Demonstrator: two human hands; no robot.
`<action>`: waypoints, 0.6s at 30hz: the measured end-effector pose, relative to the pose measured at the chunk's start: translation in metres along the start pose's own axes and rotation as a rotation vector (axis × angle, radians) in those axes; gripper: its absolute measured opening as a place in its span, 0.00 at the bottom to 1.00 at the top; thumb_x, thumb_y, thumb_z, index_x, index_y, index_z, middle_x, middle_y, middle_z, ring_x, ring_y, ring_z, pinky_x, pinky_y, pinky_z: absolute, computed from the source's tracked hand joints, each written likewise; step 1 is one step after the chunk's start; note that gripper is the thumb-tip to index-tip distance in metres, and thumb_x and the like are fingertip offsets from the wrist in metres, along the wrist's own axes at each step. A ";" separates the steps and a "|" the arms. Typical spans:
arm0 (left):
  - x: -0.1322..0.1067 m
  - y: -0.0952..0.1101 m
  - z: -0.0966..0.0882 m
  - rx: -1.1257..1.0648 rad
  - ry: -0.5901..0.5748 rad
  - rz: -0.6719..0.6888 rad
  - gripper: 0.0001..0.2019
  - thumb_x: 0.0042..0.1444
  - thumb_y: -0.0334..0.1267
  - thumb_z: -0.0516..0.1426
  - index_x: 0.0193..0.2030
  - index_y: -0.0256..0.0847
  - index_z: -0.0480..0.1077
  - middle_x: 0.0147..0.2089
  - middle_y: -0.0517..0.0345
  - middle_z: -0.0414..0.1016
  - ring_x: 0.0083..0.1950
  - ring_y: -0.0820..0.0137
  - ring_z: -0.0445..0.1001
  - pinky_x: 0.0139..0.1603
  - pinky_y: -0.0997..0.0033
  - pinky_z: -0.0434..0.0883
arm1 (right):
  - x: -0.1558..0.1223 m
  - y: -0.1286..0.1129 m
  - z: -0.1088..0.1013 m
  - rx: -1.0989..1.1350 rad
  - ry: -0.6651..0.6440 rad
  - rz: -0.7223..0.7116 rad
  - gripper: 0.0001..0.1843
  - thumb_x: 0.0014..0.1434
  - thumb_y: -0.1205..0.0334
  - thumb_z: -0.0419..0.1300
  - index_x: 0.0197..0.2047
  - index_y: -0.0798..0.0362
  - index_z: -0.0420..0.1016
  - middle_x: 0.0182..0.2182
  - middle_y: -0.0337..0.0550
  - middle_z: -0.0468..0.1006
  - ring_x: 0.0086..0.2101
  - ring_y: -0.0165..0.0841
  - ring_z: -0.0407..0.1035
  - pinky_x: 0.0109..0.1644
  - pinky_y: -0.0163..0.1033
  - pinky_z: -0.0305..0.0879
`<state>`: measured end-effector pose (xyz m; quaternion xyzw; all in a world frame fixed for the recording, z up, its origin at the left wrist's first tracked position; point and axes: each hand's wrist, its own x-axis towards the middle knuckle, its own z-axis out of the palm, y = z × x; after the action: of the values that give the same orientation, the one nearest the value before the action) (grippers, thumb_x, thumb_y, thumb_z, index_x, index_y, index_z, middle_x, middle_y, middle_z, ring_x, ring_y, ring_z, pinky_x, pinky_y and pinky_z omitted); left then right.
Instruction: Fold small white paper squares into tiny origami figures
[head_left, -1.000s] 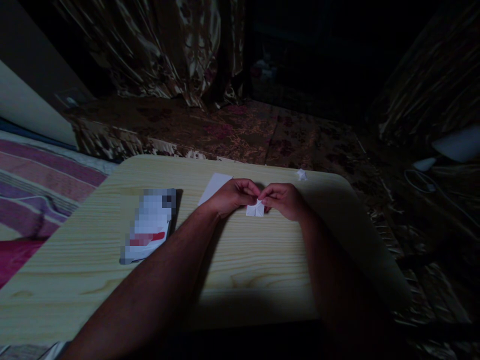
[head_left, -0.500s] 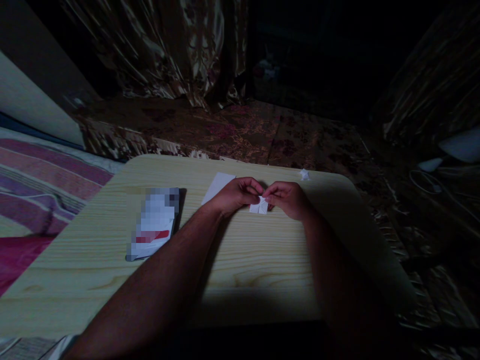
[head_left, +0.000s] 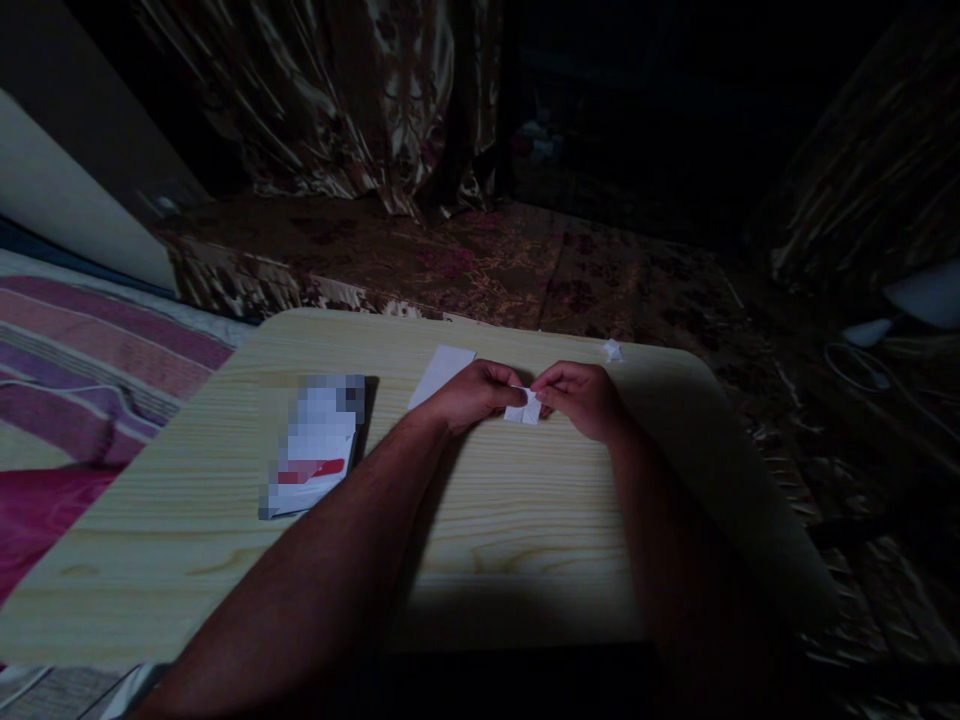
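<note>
A small folded square of white paper (head_left: 523,410) is held between my hands over the middle of the table. My left hand (head_left: 478,393) pinches its left part, thumb on top. On the opposite side, my right hand (head_left: 579,398) has thumb and fingertips closed on the upper right corner. Crease lines run across the paper's face. Partly behind my left hand lies a flat white sheet of paper (head_left: 442,374). A little folded white paper piece (head_left: 613,350) sits near the table's far edge, beyond my right hand.
The light wooden table (head_left: 510,530) has rounded far corners. A white pack with a red stripe (head_left: 319,450), partly pixelated, lies left of my left forearm. A striped bedspread (head_left: 112,370) is at the left, a patterned curtain (head_left: 390,100) behind. A white cable (head_left: 862,365) lies at the right.
My left hand's thumb and fingers have drawn closer together on the paper. Both hands stay at nearly the same spot, and the whole view has shifted slightly.
</note>
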<state>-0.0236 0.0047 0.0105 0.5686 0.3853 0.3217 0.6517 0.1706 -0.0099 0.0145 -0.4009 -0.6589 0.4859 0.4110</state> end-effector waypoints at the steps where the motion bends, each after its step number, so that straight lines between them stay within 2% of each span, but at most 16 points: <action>1: 0.000 0.000 0.000 0.000 0.002 -0.005 0.07 0.42 0.37 0.62 0.27 0.36 0.71 0.20 0.62 0.66 0.19 0.79 0.59 0.20 0.77 0.52 | 0.000 0.000 0.000 -0.002 -0.006 0.004 0.13 0.51 0.55 0.64 0.35 0.57 0.75 0.23 0.40 0.77 0.24 0.29 0.72 0.29 0.36 0.71; 12: -0.001 0.002 -0.002 -0.002 -0.029 -0.028 0.06 0.41 0.35 0.62 0.25 0.35 0.72 0.19 0.62 0.65 0.19 0.80 0.58 0.21 0.77 0.53 | -0.002 -0.008 0.000 0.014 -0.044 0.042 0.13 0.50 0.56 0.65 0.34 0.57 0.75 0.23 0.40 0.76 0.24 0.29 0.72 0.29 0.35 0.70; 18: -0.002 0.004 -0.002 0.011 -0.052 -0.025 0.05 0.40 0.35 0.62 0.24 0.35 0.73 0.18 0.63 0.64 0.18 0.80 0.56 0.20 0.77 0.50 | -0.002 -0.008 0.001 0.005 -0.058 0.035 0.13 0.49 0.55 0.65 0.34 0.57 0.75 0.23 0.40 0.76 0.24 0.29 0.72 0.28 0.34 0.69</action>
<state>-0.0263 0.0041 0.0147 0.5754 0.3769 0.2966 0.6625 0.1696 -0.0135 0.0221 -0.3973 -0.6623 0.5061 0.3840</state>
